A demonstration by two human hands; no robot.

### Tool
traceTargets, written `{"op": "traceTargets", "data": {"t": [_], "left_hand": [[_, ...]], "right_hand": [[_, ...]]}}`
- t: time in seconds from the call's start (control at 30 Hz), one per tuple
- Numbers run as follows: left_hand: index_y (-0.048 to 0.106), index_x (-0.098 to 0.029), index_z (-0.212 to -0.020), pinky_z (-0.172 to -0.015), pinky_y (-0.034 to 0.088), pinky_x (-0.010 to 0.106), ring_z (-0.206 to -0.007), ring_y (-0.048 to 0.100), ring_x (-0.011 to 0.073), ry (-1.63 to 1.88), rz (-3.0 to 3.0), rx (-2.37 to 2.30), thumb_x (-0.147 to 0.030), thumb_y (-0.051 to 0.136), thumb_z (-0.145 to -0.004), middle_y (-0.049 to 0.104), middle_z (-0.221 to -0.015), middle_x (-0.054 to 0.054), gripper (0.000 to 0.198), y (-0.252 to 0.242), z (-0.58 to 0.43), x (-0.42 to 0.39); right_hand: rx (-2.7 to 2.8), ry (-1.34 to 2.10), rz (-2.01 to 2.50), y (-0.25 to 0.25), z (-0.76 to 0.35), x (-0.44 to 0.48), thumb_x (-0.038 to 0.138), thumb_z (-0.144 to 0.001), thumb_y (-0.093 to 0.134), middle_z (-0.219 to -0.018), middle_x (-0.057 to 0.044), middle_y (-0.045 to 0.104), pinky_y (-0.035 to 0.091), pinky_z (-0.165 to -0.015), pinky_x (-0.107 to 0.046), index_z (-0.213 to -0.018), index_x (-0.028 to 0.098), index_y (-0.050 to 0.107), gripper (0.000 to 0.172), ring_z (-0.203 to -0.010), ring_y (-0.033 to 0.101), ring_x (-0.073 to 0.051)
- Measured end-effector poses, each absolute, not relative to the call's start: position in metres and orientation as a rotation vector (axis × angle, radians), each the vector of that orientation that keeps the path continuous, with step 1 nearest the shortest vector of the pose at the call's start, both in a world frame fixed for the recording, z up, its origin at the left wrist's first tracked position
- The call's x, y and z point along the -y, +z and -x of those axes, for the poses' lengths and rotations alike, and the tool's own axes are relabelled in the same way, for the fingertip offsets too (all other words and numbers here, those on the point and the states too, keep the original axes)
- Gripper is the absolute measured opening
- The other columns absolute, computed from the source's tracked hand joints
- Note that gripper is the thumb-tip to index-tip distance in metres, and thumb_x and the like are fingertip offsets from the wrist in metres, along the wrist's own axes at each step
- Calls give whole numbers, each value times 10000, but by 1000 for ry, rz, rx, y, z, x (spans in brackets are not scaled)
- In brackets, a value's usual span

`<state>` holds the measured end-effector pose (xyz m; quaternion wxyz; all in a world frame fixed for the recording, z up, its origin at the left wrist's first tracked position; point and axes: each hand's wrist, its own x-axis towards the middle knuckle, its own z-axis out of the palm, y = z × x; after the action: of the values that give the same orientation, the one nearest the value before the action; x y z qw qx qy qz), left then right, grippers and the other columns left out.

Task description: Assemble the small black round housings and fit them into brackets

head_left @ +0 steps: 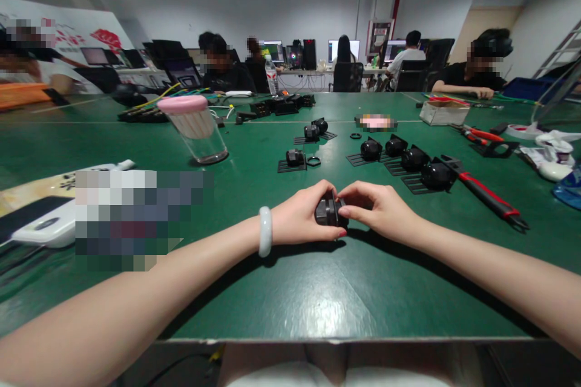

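My left hand (297, 214), with a pale bangle (265, 231) at its wrist, grips a black cable gland (324, 211) between thumb and fingers, low over the front of the table. The thumb and fingertips of my right hand (385, 211) pinch the gland's right end; the part under them is mostly hidden. Beyond my hands lie more black glands fitted to slotted plates: a single gland (295, 158) beside a loose ring nut (313, 161), a pair (313, 131) farther back, and several glands (414, 158) in a row at the right. Another ring nut (355, 136) lies farther off.
An adjustable wrench (490, 196) with red-black handle lies right of the row. Behind it are red-handled pliers (483, 135) and a small box (443, 113). A pink-lidded clear cup (197, 133) stands at left, near a white device (49, 224). Co-workers sit around the green table (281, 290).
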<state>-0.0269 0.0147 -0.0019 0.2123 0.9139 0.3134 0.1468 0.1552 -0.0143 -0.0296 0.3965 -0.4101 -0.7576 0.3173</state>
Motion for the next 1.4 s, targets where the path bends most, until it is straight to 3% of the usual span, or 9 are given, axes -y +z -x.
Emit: {"op": "traceTargets", "data": {"t": [0.33,0.6,0.87,1.0,1.17,1.4], "left_hand": [[424,-181,-930,-583,372,231,-683,483,137,413,-2508,-870,-422,616,-621,496,-792,-11,437,-2,27,-14],[433,-176,-935,-581,374,235,-681,477,141,411,-2503,-863,-454,608,-615,498,-794,-5,459,-1,27,-14],[427,-177,-928,-584,374,232,-681,481,139,416,-2499,-870,-431,619,-610,502,-785,-7,450,-1,26,-13],[423,-177,-928,-575,367,228,-667,477,135,425,-2507,-862,-428,621,-614,499,-770,-10,448,-1,26,-14],[413,-177,-925,-543,351,216,-628,463,122,422,-2511,-863,-424,622,-616,491,-736,-22,447,-3,26,-15],[422,-180,-915,-543,346,216,-629,457,121,438,-2503,-859,-439,620,-610,486,-734,-23,446,-3,26,-15]], "right_hand": [[1855,907,993,-33,-155,14,287,-664,630,-852,-15,617,474,-700,-285,-896,186,551,265,-763,587,-149],[2101,459,870,-24,-160,18,253,-657,643,-891,-47,555,455,-732,-284,-868,188,552,239,-836,534,-164],[2032,610,1029,-27,-156,16,302,-764,528,-830,-24,603,430,-664,-256,-900,191,554,178,-743,558,-144],[2032,588,1105,-28,-152,14,320,-821,430,-751,-1,605,393,-634,-230,-827,185,565,191,-695,542,-128],[2009,559,1187,-31,-149,11,359,-844,365,-633,13,548,362,-569,-211,-734,174,551,285,-611,499,-112],[2000,633,1156,-29,-151,11,348,-827,402,-671,7,571,382,-595,-223,-756,174,558,244,-643,511,-119]]}}
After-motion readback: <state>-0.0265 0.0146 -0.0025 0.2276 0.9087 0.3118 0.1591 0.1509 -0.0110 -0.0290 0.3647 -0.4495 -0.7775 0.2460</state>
